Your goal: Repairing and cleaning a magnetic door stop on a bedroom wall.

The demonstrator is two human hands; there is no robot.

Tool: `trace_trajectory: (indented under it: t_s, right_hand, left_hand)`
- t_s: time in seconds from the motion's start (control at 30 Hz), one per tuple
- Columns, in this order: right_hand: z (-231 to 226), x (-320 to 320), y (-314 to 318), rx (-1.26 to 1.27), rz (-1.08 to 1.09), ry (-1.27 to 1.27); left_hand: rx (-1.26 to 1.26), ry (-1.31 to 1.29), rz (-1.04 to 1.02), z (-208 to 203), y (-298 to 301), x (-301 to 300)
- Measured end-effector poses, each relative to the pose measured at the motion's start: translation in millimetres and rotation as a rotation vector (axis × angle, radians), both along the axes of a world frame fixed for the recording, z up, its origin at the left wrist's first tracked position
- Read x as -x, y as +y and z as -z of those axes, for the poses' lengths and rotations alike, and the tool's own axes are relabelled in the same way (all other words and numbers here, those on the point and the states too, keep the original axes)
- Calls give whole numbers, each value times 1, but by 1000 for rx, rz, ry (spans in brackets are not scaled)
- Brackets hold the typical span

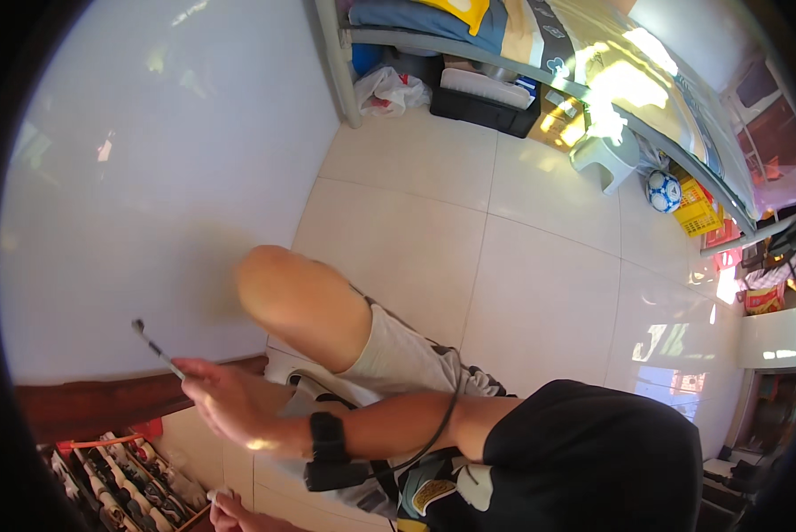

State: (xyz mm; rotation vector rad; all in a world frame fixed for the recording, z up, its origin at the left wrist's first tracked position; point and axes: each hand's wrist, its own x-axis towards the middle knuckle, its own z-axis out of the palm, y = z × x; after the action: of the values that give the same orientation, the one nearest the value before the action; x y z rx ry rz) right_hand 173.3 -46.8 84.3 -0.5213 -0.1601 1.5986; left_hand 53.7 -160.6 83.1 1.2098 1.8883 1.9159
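Grey slim tool (159,353) pinched in right hand (232,403); left hand (231,514) seemingly pinches a whitish scrap (213,496).

the thin stick (160,356) looks smooth, faintly shiny. over here the floor tiles (549,293) gleam, glossy; the wall (167,160) has a soft sheen; bed frame (351,97), smooth metal; stool (609,160), plastic; bag (389,92), crinkled plastic; shirt (611,443), matt cloth.

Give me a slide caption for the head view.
Right hand holding a thin tool, with a stool and ball beside the bed.
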Motion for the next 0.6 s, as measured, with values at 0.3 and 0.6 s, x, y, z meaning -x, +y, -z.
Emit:
trace_trajectory:
  t_s: [0.3,0.6]
  right_hand:
    - [-24,-37,-23,-35,-35,-1]
    - [2,-53,2,-22,-117,-48]
  left_hand:
    - [-116,172,299,-82,114,-5]
    - [-255,651,46,-127,236,8]
